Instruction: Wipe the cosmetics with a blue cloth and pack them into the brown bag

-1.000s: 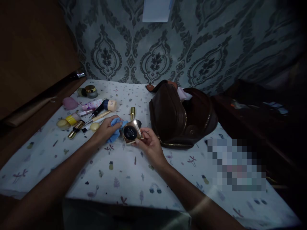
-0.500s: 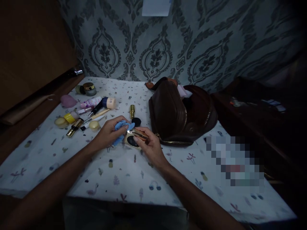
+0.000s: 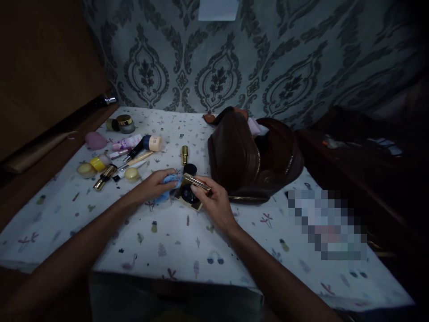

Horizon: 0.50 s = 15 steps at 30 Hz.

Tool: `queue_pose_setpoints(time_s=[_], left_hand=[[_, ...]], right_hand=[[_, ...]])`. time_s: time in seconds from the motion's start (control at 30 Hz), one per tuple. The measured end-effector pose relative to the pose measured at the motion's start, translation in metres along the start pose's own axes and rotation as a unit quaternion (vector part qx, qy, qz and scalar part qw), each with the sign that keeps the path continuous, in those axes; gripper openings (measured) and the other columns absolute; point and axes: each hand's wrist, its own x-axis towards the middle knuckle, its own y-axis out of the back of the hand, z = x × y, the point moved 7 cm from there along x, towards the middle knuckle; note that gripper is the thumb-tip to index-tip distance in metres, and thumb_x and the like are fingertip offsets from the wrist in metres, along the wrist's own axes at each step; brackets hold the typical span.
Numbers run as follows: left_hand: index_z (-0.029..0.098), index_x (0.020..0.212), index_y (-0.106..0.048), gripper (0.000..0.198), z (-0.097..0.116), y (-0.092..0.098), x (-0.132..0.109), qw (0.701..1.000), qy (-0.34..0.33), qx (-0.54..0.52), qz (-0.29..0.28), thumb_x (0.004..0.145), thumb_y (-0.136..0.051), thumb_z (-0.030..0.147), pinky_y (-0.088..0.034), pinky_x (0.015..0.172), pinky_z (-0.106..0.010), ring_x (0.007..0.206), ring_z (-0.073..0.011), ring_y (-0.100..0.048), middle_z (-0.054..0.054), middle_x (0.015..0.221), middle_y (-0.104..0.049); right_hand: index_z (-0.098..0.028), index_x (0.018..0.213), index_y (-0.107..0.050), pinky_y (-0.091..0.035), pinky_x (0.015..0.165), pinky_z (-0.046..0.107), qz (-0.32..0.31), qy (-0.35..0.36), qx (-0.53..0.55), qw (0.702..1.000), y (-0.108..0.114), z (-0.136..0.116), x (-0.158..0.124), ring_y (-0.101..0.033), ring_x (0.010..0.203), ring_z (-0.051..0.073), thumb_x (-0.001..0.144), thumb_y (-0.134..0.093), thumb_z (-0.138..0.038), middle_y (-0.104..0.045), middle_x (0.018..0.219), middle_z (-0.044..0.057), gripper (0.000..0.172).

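My left hand (image 3: 150, 185) is closed around a crumpled blue cloth (image 3: 163, 195), which touches the left side of a compact. My right hand (image 3: 218, 205) grips that gold-edged, square makeup compact (image 3: 188, 196) from the right, thumb on its front. A round black panel fills most of the compact's face, and a shiny gold edge faces upward. Just behind it lies a small round black jar or lid (image 3: 190, 169). A gold lipstick tube (image 3: 184, 155) stands a little farther back.
An unzipped brown leather bag (image 3: 234, 156) sits to the right. On the left lie a pink sponge (image 3: 95, 140), a cream-and-navy bottle (image 3: 153, 143), a gold-lidded jar (image 3: 125, 124), a yellow-lidded jar (image 3: 99, 163), brushes and tubes. A blurred-out object (image 3: 328, 226) lies at right.
The compact has tilted in my right hand, so its black round face shows more fully. My left hand and the cloth have shifted slightly to the left of it.
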Motion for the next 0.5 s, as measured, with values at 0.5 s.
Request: queue_pose_setpoints(time_s=[0.5], left_hand=[[0.019, 0.085, -0.058, 0.027, 0.011, 0.004, -0.006, 0.998, 0.03, 0.01, -0.056, 0.084, -0.064, 0.045, -0.039, 0.06, -0.025, 0.066, -0.0146, -0.052, 0.001, 0.073, -0.059]], right_hand=[[-0.022, 0.105, -0.071, -0.052, 0.066, 0.028, 0.077, -0.012, 0.096, 0.992, 0.006, 0.003, -0.002, -0.062, 0.078, 0.017, 0.084, -0.07, -0.043, -0.07, 0.092, 0.002, 0.03]])
